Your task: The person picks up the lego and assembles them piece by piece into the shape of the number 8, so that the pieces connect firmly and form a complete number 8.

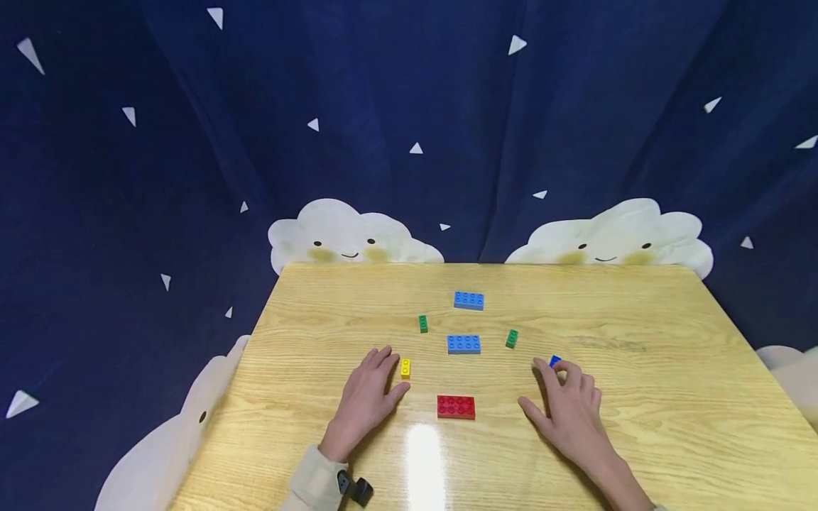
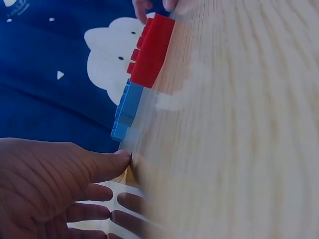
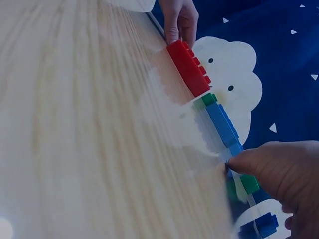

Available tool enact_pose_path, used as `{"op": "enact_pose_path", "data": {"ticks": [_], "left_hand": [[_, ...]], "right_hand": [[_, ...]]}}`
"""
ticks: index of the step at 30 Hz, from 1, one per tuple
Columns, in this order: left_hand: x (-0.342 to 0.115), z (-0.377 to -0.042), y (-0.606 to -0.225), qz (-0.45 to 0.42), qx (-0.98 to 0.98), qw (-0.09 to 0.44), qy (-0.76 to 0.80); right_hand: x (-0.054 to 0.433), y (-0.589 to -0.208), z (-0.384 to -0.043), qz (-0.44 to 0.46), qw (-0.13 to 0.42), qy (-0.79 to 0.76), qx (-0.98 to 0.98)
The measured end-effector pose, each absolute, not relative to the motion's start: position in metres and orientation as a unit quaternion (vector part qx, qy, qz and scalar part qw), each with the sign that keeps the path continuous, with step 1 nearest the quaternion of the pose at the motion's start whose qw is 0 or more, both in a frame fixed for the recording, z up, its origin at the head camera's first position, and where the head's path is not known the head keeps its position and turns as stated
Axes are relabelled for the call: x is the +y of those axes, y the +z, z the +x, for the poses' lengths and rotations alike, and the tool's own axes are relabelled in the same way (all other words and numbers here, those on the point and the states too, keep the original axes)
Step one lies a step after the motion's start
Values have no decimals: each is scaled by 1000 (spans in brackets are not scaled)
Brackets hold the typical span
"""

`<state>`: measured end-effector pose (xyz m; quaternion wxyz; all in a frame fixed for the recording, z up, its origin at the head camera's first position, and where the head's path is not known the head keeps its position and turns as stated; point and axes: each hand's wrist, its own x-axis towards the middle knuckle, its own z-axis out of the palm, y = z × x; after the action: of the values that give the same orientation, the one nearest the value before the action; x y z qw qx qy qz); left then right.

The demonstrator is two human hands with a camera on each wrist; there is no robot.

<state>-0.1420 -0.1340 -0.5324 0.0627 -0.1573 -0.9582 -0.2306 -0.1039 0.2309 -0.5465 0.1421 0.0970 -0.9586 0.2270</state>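
My left hand rests on the table, its thumb and fingers spread at the left side of a small yellow brick. In the left wrist view that brick is hidden behind the thumb. On the right, a small dark blue brick lies under the raised fingers of my right hand, which partly cover it. The right wrist view has the dark blue brick beyond the thumb, with a gap between them. Between the hands, nearer to me, lies a red eight-stud brick.
A blue eight-stud brick lies mid-table, with a second blue brick farther back. One small green brick is left of them, another green brick right. A dark blue curtain hangs behind the wooden table.
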Motion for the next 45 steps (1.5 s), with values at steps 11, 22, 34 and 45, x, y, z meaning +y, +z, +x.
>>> {"op": "enact_pose_path", "data": {"ticks": [11, 22, 34, 45], "left_hand": [[-131, -147, -529, -171, -956, 79, -226], [-130, -153, -523, -170, -958, 84, -216], [-129, -154, -524, -165, -957, 79, -224], [-128, -153, -526, -157, -951, 75, -255]], "right_hand": [[217, -547, -101, 132, 139, 221, -956], [205, -547, -104, 171, 130, 203, -955], [193, -550, -102, 194, 91, 214, -953], [184, -550, -97, 234, 49, 226, -944]]}}
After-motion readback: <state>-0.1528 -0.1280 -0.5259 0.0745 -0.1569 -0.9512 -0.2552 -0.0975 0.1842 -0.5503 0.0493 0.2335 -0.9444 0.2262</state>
